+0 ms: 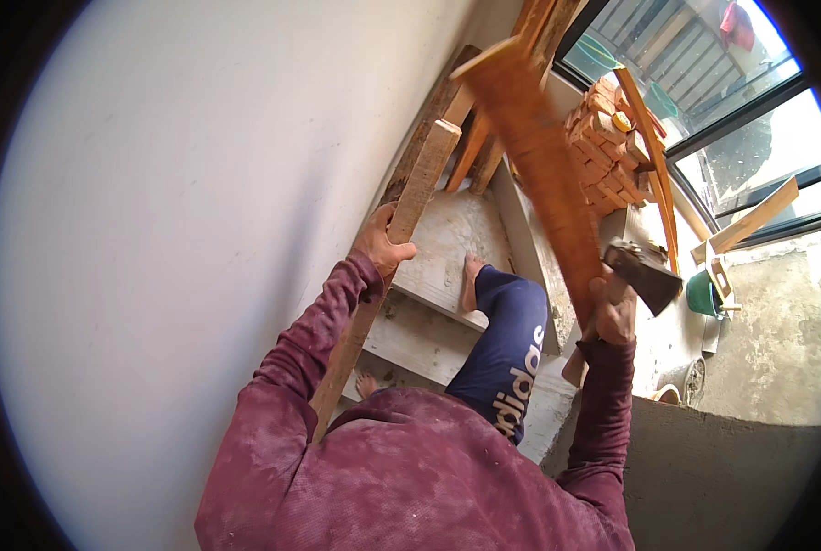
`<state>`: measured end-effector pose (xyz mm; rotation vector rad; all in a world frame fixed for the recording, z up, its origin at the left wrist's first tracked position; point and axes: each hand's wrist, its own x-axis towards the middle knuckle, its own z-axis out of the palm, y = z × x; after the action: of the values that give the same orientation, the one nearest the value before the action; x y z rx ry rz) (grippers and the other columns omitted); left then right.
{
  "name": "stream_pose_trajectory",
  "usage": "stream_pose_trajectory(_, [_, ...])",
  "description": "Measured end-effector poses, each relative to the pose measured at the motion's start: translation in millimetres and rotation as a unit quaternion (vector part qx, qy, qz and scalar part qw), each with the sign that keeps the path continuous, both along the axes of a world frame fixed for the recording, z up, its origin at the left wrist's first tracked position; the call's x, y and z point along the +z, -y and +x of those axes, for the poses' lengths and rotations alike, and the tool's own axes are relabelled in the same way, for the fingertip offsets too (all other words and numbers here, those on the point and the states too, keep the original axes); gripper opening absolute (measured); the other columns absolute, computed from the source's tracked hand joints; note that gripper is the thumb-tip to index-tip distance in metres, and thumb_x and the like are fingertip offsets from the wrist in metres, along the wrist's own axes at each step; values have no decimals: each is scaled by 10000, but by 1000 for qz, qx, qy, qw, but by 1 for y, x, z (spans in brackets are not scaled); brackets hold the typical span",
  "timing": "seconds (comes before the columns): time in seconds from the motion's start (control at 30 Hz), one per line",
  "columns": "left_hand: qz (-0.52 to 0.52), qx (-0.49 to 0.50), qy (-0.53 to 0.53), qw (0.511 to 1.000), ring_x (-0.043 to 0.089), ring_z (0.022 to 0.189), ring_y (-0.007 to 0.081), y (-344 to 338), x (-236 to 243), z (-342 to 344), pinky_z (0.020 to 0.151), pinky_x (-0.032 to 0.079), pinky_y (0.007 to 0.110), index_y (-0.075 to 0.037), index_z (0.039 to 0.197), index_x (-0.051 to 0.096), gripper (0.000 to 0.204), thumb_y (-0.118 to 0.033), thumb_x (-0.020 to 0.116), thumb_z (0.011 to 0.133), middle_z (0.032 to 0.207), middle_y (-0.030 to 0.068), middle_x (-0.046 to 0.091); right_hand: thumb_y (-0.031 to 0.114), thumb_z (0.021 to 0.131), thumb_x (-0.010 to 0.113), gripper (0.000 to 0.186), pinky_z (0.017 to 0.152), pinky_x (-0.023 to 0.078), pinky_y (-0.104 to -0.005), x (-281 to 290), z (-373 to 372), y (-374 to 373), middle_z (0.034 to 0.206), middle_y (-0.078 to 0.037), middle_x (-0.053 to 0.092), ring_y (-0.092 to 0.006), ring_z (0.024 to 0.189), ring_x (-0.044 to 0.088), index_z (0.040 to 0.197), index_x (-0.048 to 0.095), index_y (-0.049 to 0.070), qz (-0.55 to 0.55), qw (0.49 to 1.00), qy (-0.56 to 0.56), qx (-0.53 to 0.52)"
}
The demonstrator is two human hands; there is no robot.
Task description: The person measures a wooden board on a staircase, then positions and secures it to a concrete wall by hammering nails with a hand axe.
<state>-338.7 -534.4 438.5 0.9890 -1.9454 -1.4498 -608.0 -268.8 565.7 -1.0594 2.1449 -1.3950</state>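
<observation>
The narrow timber (420, 188) is standing aslant on the person's left, next to the white wall (181, 230); its long axis is running from the lower left, beside the torso, up toward the right; the left hand (380, 243) is the nearer one and is wrapping around its upper part, with the thumb showing on the right side. The wide board (541, 156) is rising from the right hand (615, 317) and leaning up to the left, so that the two upper ends are pointing near each other, with a gap between them; the right hand is curling closed around the handle of the hatchet (647, 278) and, it seems, around the board's lower end; the hatchet head is facing out to the right. Farther out, a bent leg (511, 340) is resting over the steps (415, 340); the brick stack (599, 151) is standing behind the board. The board is appearing blurred, and partly covering the bricks; the timber's lower end is disappearing behind the sleeve; how the right fingers are sharing handle and board, I cannot tell.
</observation>
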Motion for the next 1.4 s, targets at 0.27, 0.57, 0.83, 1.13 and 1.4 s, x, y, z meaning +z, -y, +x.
stream_pose_trajectory(0.27, [-37,28,-25,999,597,1047,292,-36,46,51,926,469,358,21,1267,480,758,-185,748,588,1131,191,599,209,746,711,405,885,464,-422,-15,4,-18,1109,-189,647,-355,1009,612,1111,663,41,15,943,-294,154])
stream_pose_trajectory(0.57, [-97,66,-15,993,588,1076,311,-52,58,65,938,472,357,71,1246,488,899,-412,857,583,1145,199,600,227,814,654,371,876,468,-400,-58,-11,-17,1060,-184,658,-351,968,621,1133,642,36,68,918,-342,192])
stream_pose_trajectory(0.83, [-104,104,-26,989,586,1096,316,-55,23,30,925,481,371,77,1208,515,964,-560,837,560,1168,203,594,209,766,646,436,931,465,-403,-56,-38,-1,1110,-230,648,-372,1059,616,1139,639,-18,44,942,-245,227])
stream_pose_trajectory(1.13, [-94,65,-33,993,571,1132,338,-45,-5,8,926,475,402,78,1150,533,1146,-865,638,507,1230,202,561,231,767,670,288,663,400,-399,-83,-59,-3,749,-155,508,-328,698,504,883,577,-15,-1,963,-184,199])
stream_pose_trajectory(1.4, [-132,13,-25,991,592,1064,332,-58,1,-2,894,475,409,16,1197,533,1104,-905,504,590,1116,188,582,251,774,678,303,683,421,-396,-73,-57,-19,783,-160,540,-330,725,534,876,583,-17,12,973,-145,177])
